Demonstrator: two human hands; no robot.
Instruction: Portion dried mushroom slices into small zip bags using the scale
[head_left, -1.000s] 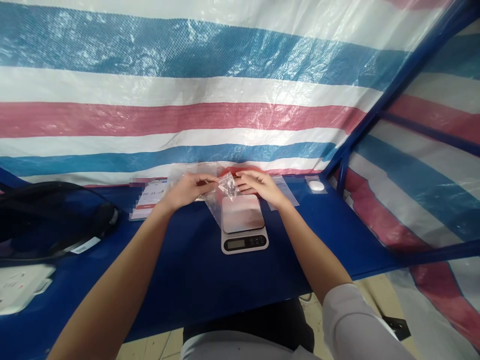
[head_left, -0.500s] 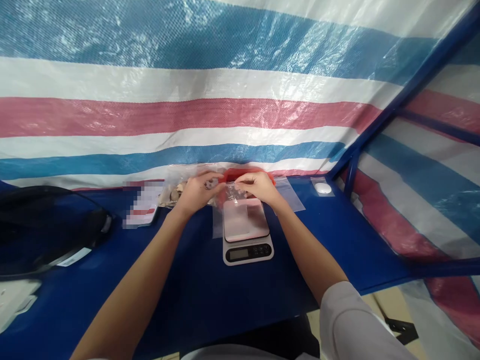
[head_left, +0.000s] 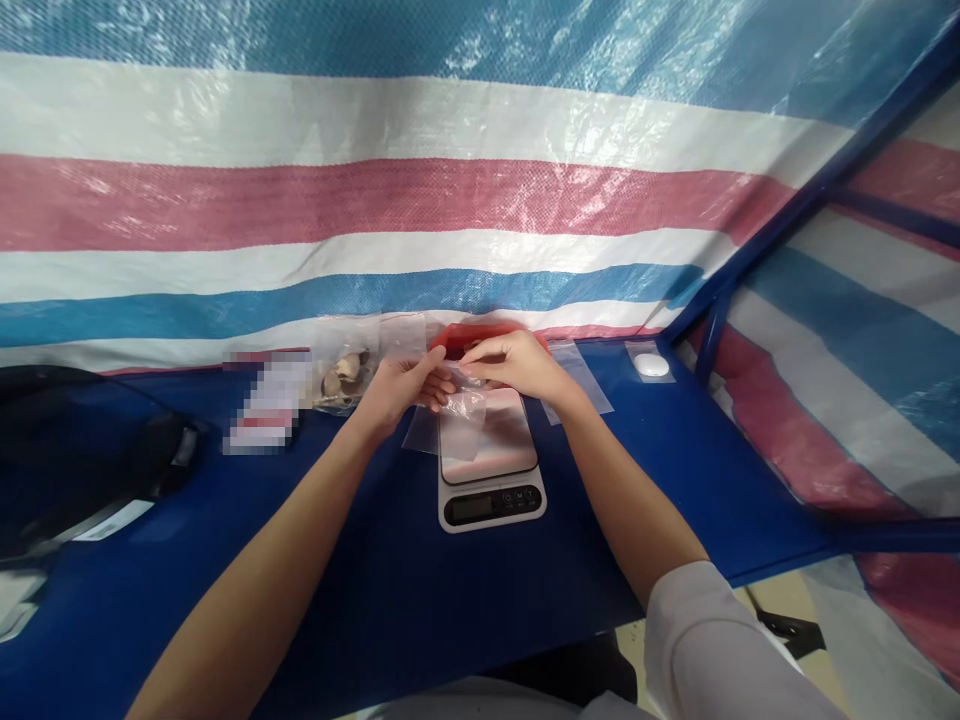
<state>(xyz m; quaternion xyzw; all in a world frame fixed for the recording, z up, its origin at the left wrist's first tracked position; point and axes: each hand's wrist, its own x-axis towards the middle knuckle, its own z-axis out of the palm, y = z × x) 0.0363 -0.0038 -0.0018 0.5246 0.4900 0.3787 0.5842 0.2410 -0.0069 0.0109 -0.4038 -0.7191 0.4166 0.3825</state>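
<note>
A small clear plastic bag (head_left: 466, 402) is held between my two hands, over the far part of a white kitchen scale (head_left: 491, 505). My left hand (head_left: 401, 392) grips its left side, thumb on top and fingers curled beneath. With thumb and fingertips pinched, my right hand (head_left: 517, 365) has the bag's upper edge. Behind my hands lies a red bag or container (head_left: 480, 332), its contents mostly hidden. Left of my left hand is a clear bag of brownish-beige dried pieces (head_left: 346, 372). Another flat clear bag (head_left: 424, 432) lies beside the scale's left edge.
Further clear bags (head_left: 581, 380) lie right of the scale. A white oval item (head_left: 651, 365) sits on a small bag at the far right. A blurred-out phone-like object (head_left: 266, 405) and a black bag or cap-like item (head_left: 90, 450) are at left. Striped sheeting (head_left: 375, 200) hangs behind the blue table (head_left: 390, 600).
My left hand has turned so its fingers show under the clear bag, which now hangs lower over the scale. The camera view has shifted slightly.
</note>
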